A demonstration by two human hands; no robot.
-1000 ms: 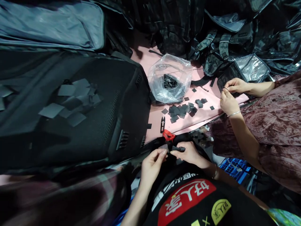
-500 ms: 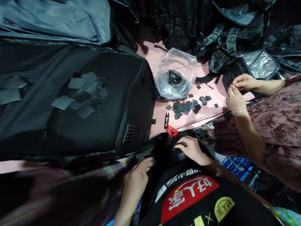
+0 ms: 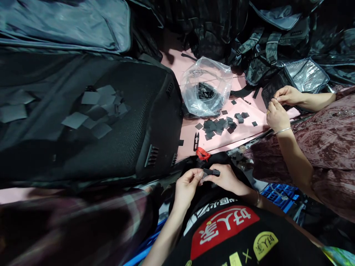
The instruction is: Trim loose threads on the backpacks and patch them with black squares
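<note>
The black garment [image 3: 294, 236] carries a red label [image 3: 222, 236] reading 好人家; a yellow badge [image 3: 265, 246] repeats these characters. White lettering [image 3: 206, 214] above is partly hidden. The right hand [image 3: 227, 179] pinches a small black piece [image 3: 212, 172]; the left hand [image 3: 188, 184] pinches its left end. Snips [image 3: 196, 141], black squares [image 3: 210, 127] and a clear bag [image 3: 191, 103] occupy the pink table [image 3: 235, 139]. A large black bag [image 3: 116, 151] obstructs the left side.

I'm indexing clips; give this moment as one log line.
left hand: at dark piece | right hand: holding it | pink surface: black snips, dark squares
</note>
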